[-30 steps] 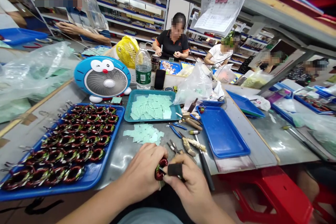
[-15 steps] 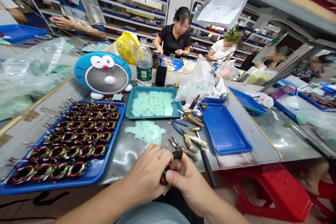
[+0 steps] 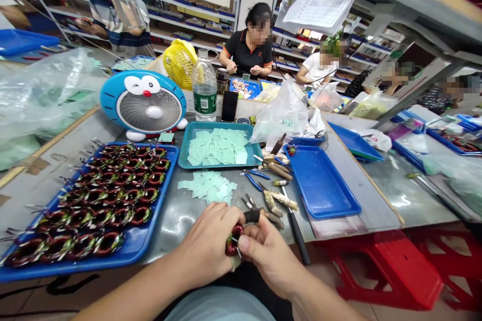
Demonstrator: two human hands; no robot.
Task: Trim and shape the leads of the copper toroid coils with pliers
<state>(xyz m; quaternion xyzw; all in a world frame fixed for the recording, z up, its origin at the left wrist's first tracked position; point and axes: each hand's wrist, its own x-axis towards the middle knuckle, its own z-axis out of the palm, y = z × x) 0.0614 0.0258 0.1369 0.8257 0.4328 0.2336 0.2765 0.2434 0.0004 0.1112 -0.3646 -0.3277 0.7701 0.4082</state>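
Bottom centre: left hand (image 3: pixel 214 234) grips wound coil (image 3: pixel 231 246); right hand (image 3: pixel 268 250) at its right edge, hold unclear. Best brace coil, work gently.

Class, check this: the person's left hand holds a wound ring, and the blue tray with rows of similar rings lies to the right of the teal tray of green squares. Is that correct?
The side is wrong: the head view shows the blue tray with rows of rings lying left of the teal tray. The left hand does hold a wound ring.
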